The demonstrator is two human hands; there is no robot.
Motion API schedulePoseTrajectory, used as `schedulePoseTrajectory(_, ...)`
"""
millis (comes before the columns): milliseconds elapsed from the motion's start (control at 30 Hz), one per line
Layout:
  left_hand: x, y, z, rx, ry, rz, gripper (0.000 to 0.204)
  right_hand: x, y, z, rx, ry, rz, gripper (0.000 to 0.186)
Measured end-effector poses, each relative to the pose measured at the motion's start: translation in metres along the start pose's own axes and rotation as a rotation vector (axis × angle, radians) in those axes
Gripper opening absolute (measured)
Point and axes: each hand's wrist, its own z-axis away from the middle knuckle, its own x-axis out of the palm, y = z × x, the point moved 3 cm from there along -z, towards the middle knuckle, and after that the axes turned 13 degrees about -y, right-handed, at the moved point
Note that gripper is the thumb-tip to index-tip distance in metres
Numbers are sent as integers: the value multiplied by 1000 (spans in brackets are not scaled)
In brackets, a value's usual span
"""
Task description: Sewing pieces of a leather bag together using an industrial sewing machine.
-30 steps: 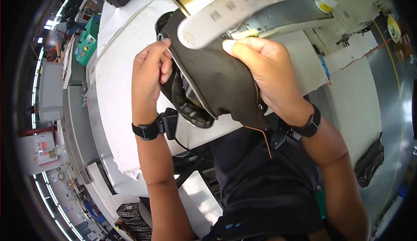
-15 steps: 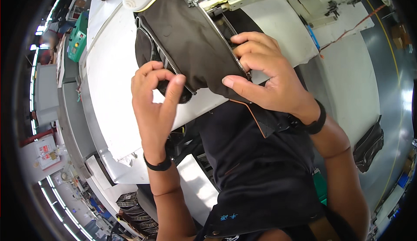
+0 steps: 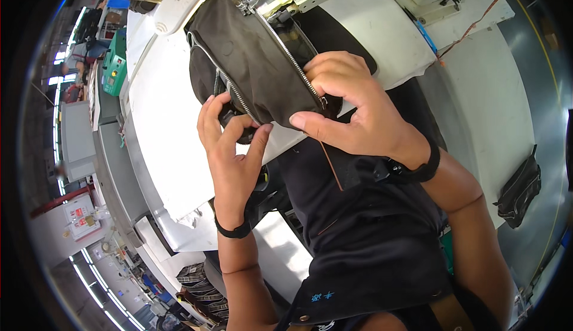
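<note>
Overhanging the bag (image 3: 250,62) right fingers (image 3: 327,128) clamp, left fingers (image 3: 256,144) unclear, is a sewing machine (image 3: 185,0).

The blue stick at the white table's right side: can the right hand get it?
Probably yes: the blue stick looks within reach of the right hand, with mostly white tabletop between. That hand is on the dark brown bag, though, and might need to leave it.
</note>
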Motion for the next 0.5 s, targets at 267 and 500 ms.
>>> schedulePoseTrajectory(267,-35,14,21,-123,126,47,14,4,0,12,201,0,-349,34)
schedulePoseTrajectory(500,-32,47,10,105,191,-59,50,3,-5,12,213,-110,-264,27)
